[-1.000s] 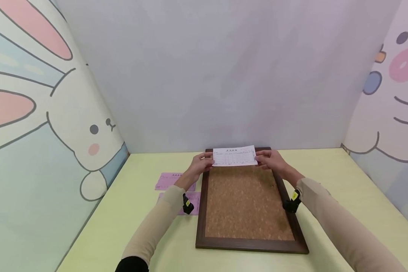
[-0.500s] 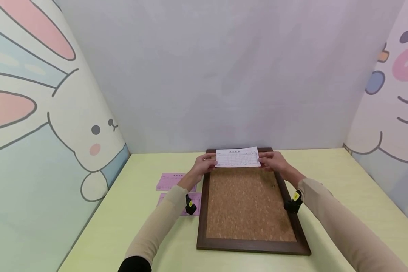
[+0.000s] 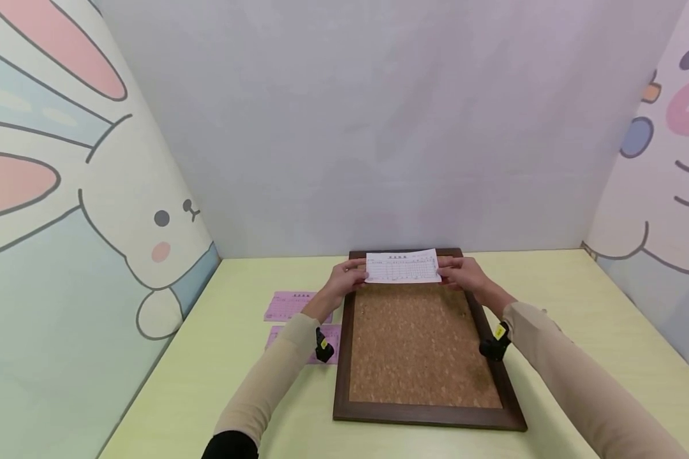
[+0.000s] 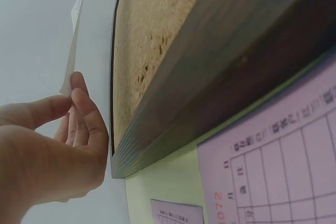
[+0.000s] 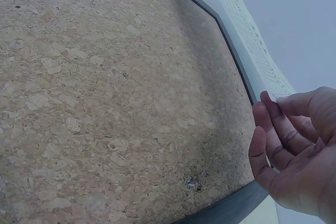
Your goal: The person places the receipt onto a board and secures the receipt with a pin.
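A white printed form slip [image 3: 402, 266] is stretched level between both hands over the far end of the cork board [image 3: 425, 344]. My left hand [image 3: 344, 278] pinches its left edge between thumb and fingers. At the opposite edge my right hand [image 3: 462, 274] holds it the same way. In the left wrist view the paper [image 4: 73, 51] shows nearly edge-on, raised off the cork, with the left hand [image 4: 68, 145] at its near end. The right wrist view has the right hand [image 5: 299, 140] gripping the slip [image 5: 252, 35] above the board's frame.
Two pink printed forms, the farther one [image 3: 287, 305] and the nearer one [image 3: 332, 336], lie left of the board on the pale yellow table [image 3: 172, 389]. The left forearm partly covers them. A dark wooden frame [image 3: 430, 415] borders the cork. A plain wall [image 3: 402, 127] stands behind.
Both hands and the slip have shifted slightly right in the head view, along with a small shift of the whole scene. The grip on the paper is the same.
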Tool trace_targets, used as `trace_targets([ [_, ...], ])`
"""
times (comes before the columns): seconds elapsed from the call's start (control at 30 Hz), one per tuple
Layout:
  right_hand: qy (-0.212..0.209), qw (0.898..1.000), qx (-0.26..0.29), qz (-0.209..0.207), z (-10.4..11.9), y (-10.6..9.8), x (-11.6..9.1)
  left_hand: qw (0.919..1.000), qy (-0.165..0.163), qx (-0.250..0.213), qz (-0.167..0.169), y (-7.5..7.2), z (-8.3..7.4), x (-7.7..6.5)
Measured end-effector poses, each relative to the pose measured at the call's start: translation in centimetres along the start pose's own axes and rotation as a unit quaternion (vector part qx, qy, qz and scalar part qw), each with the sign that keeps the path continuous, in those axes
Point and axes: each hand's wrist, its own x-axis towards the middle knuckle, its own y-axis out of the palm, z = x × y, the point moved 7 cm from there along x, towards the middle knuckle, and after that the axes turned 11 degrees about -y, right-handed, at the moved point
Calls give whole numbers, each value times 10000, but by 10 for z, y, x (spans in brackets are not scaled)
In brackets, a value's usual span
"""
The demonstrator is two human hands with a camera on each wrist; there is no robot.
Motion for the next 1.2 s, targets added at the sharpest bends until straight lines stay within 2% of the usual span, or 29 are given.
trace_targets([
  [0.33, 206, 9997, -72, -79, -6, -1, -2, 9999, -18, -132, 46, 4, -2, 1],
  [0.97, 235, 9996, -102, -75, -18, 0, 1, 9998, -177, -112, 45, 6, 5, 6],
  [1.2, 251, 9997, -72, 25, -19, 5, 2, 9996, -220, -158, 28, 2, 8, 6],
])
